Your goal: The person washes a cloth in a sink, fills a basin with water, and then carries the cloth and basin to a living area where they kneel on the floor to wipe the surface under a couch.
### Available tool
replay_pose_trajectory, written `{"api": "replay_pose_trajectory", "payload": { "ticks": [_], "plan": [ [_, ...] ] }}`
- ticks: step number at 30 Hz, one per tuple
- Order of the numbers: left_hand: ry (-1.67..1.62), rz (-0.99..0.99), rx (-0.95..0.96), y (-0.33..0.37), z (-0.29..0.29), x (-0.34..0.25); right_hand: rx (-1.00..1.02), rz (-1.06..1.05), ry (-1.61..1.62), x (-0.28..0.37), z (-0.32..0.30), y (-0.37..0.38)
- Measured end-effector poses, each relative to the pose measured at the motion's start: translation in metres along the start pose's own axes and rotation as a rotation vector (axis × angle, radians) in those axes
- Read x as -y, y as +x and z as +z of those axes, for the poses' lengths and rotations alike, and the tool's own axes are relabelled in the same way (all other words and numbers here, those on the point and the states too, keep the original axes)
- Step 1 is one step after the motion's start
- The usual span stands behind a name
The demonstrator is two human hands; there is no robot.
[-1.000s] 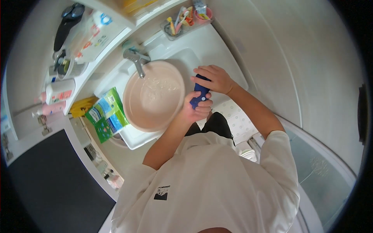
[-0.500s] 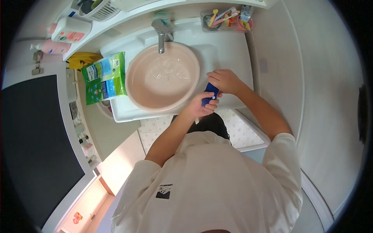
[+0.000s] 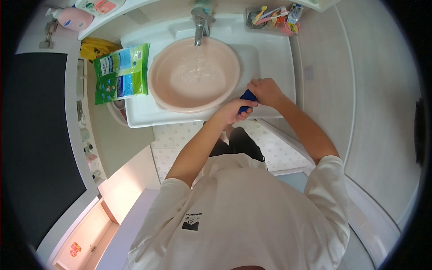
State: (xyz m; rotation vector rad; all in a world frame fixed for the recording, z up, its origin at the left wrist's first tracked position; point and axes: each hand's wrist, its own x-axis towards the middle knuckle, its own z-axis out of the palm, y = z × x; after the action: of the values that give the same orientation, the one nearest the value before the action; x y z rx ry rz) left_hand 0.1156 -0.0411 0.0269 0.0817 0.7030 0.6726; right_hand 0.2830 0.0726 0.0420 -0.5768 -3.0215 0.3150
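My left hand (image 3: pixel 236 112) is closed round a small, long dark blue item (image 3: pixel 247 96) whose kind I cannot make out. At its upper end my right hand (image 3: pixel 266 92) is closed on it, fingers bent and partly hidden. Both hands are over the near right edge of the white sink counter (image 3: pixel 272 58). To their left, a pale pink basin (image 3: pixel 194 105) sits under the chrome faucet (image 3: pixel 198 33), with water rippling inside.
A green and blue plastic packet (image 3: pixel 121 74) lies on the counter's left side, beside something yellow (image 3: pixel 98 47). At the back right stands a clear holder (image 3: pixel 256 26) with toothbrushes. Pump bottles (image 3: pixel 74 19) stand on the upper left shelf. A wall (image 3: pixel 324 90) bounds the right side.
The whole view has shifted slightly. Both hands stay on the dark blue item, but my left fingers have moved along it and its pale round spot no longer shows.
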Motion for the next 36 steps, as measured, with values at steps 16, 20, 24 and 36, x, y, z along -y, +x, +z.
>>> {"api": "replay_pose_trajectory", "payload": {
  "ticks": [16, 20, 24, 36],
  "plan": [
    [0.698, 0.311, -0.755, 0.039, -0.001, 0.029, 0.314, -0.227, -0.145, -0.019, 0.01, 0.033],
    [0.818, 0.351, -0.907, 0.051, 0.003, 0.038, 0.278, -0.318, -0.139, -0.027, 0.024, 0.035],
    [0.953, 0.373, -1.069, 0.059, 0.007, 0.04, 0.348, -0.32, -0.16, -0.028, 0.027, 0.04],
    [1.26, 0.417, -1.147, 0.075, 0.005, 0.048, 0.483, -0.226, -0.166, -0.029, 0.02, 0.036]
  ]
}}
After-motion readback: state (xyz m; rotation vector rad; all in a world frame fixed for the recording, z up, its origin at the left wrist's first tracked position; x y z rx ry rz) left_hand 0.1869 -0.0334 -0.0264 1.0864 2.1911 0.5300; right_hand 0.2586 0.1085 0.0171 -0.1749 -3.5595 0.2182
